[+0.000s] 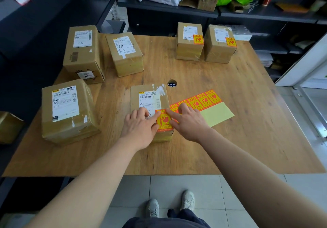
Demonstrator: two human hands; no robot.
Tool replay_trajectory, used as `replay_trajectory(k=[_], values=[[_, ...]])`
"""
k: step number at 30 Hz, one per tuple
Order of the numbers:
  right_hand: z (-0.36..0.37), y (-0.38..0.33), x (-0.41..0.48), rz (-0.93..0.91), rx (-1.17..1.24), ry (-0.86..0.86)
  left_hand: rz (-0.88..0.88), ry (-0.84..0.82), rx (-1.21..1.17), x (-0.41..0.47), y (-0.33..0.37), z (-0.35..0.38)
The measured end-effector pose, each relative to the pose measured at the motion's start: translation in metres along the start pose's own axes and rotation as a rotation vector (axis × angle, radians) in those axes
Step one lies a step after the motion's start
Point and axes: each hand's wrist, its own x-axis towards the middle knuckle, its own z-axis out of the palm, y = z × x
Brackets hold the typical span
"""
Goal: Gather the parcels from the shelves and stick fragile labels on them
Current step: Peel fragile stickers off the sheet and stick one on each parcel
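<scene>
Brown cardboard parcel (150, 93) with a white shipping slip sits near the front middle of the wooden bench (230, 139). An orange and yellow fragile label (163, 120) lies on its near right corner. The left hand (139, 126), fingers straight, presses the label's left side. The right hand (187, 121), open, presses its top edge with the index finger. A sheet of fragile labels (203, 102) lies just right of the parcel. 2 labelled parcels (189, 50) (220, 54) stand at the far right, 3 unlabelled parcels (82, 50) (125, 57) (67, 110) on the left.
</scene>
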Motion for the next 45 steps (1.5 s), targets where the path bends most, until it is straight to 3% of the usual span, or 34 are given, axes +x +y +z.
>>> replay_trajectory(k=[8, 14, 20, 31, 34, 39, 45], values=[[0.009, -0.010, -0.007, -0.082, -0.069, 0.070, -0.071, 0.054, 0.009, -0.001, 0.008, 0.003], [0.017, -0.012, -0.016, 0.075, 0.061, 0.095, -0.111, 0.106, 0.022, -0.006, 0.007, 0.003], [0.024, -0.013, -0.010, -0.119, 0.165, 0.081, 0.066, 0.064, 0.025, -0.012, 0.005, 0.016], [0.033, -0.016, -0.012, -0.092, 0.158, 0.126, 0.066, 0.025, -0.020, -0.009, -0.006, 0.017], [0.029, -0.018, -0.005, -0.070, 0.190, 0.141, -0.017, 0.010, -0.101, -0.010, -0.023, 0.017], [0.029, -0.033, 0.018, -0.226, 0.094, 0.068, -0.063, -0.024, -0.075, -0.013, -0.028, 0.019], [0.026, 0.005, 0.007, 0.078, 0.187, 0.000, -0.074, -0.030, -0.085, -0.013, -0.027, 0.021]])
